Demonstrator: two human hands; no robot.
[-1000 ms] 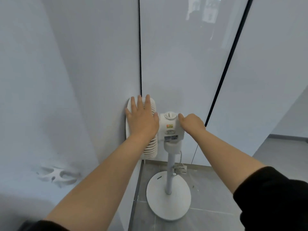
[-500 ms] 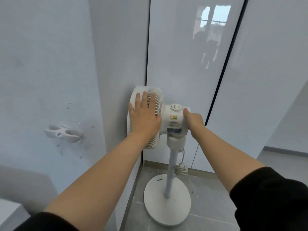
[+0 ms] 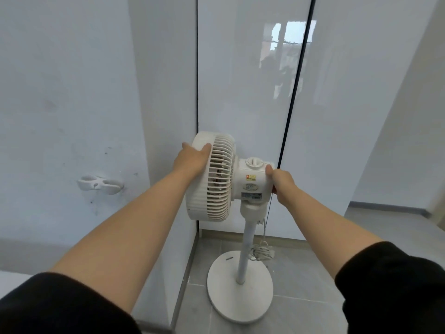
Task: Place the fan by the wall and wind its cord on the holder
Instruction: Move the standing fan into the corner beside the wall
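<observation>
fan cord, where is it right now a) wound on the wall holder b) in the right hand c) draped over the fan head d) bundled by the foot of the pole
d: the cord lies in a loose bundle by the foot of the fan pole, and the holder on the wall is bare.

There is one fan [image 3: 216,177], one bundled cord [image 3: 261,253] and one holder [image 3: 101,185]. Two hands show: the left hand [image 3: 192,157] and the right hand [image 3: 281,186].
</observation>
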